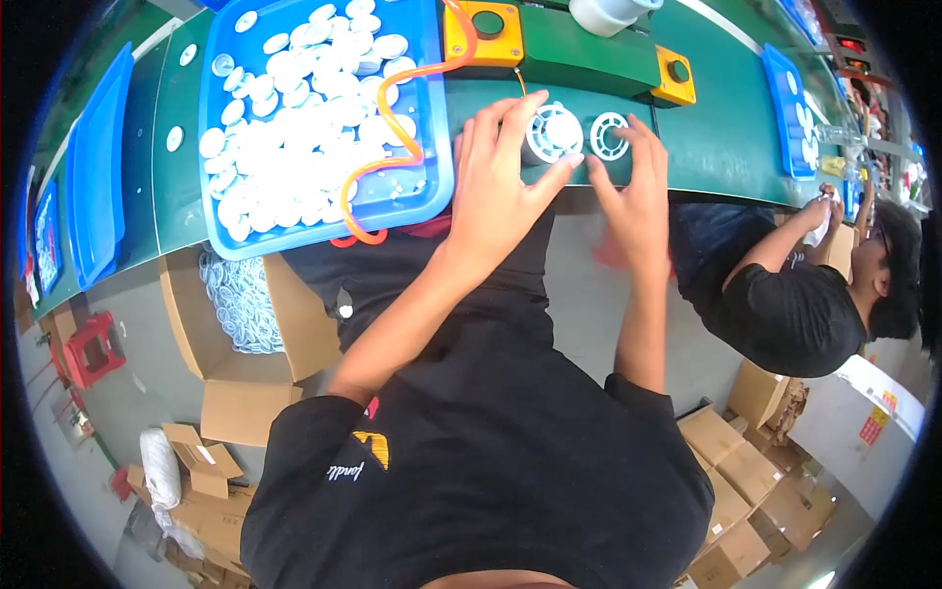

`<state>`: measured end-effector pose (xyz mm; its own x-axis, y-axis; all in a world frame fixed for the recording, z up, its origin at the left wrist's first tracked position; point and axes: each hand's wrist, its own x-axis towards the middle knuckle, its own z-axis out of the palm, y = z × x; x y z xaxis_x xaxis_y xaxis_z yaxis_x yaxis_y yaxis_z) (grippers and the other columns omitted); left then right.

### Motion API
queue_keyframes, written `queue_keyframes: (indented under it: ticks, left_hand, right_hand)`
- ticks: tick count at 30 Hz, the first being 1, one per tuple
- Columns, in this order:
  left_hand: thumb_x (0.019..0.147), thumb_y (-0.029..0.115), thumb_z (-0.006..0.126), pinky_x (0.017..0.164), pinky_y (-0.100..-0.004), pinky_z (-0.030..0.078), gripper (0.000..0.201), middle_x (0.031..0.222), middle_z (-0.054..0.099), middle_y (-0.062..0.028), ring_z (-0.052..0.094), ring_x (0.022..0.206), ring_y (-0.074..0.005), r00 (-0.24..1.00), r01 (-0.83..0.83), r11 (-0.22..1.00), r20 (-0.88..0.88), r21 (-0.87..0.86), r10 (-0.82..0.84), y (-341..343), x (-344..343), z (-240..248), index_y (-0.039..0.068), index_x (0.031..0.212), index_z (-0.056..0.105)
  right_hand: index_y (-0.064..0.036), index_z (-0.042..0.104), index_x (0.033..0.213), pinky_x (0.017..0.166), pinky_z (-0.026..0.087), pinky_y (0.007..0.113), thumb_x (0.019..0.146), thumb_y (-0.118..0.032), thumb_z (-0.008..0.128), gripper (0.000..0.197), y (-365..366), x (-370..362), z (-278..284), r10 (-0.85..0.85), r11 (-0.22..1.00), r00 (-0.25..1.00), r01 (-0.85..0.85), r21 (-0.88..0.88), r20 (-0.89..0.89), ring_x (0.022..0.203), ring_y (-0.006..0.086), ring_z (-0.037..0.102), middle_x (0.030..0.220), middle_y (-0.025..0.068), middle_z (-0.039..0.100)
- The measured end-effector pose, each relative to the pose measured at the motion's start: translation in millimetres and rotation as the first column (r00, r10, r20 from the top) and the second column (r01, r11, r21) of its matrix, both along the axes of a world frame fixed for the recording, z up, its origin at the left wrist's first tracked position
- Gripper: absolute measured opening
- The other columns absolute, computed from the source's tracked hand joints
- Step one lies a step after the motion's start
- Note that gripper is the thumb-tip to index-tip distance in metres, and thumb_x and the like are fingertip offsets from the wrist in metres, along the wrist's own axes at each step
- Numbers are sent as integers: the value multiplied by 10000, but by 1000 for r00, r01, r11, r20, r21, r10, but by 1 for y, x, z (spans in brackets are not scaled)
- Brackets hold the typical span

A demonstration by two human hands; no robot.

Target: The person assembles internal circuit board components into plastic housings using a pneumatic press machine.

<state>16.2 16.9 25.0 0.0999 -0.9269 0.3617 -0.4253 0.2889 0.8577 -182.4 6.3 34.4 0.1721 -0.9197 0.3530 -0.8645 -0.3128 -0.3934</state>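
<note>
My left hand [496, 182] curves its thumb and forefinger around a round white plastic part [556, 133] with a slotted rim and a raised disc in its middle. My right hand [633, 182] has its thumb and fingertips at the edge of a smaller white slotted ring [598, 137], right beside that part. Both pieces are at the front of the green worktable [721, 137]. Left of my hands stands a blue tray [432, 187] heaped with white round caps [304, 108].
An orange coiled air hose [407, 137] hangs over the tray. Behind my hands lies a green fixture [589, 49] between two yellow button boxes [483, 34]. A co-worker [800, 304] sits at the right. Below the table, an open carton [240, 304] holds pale rings.
</note>
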Motion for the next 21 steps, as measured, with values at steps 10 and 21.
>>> queue_keyframes:
  ticks: [10, 21]
  left_hand:
    - [846, 249, 828, 1008, -449, 442, 470, 1304, 590, -151, 569, 1207, -337, 1000, -9, 1000, -17, 21, 9, -7, -8, -5, 103, 1264, 671]
    - [786, 147, 867, 1012, -478, 468, 782, 1292, 602, -201, 581, 1200, -399, 1000, 23, 1000, -20, 1, -23, -1, -4, -8, 14, 1452, 478]
  right_hand:
    - [44, 583, 1334, 1005, 467, 473, 825, -176, 869, 624, -6, 17, -18, -242, 959, 965, 253, -130, 96, 1146, 397, 576, 1212, 219, 630]
    - [33, 646, 1297, 948, 536, 404, 729, -96, 880, 628, -5, 57, 28, 195, 980, 916, -165, -114, 351, 1113, 328, 634, 1231, 192, 606]
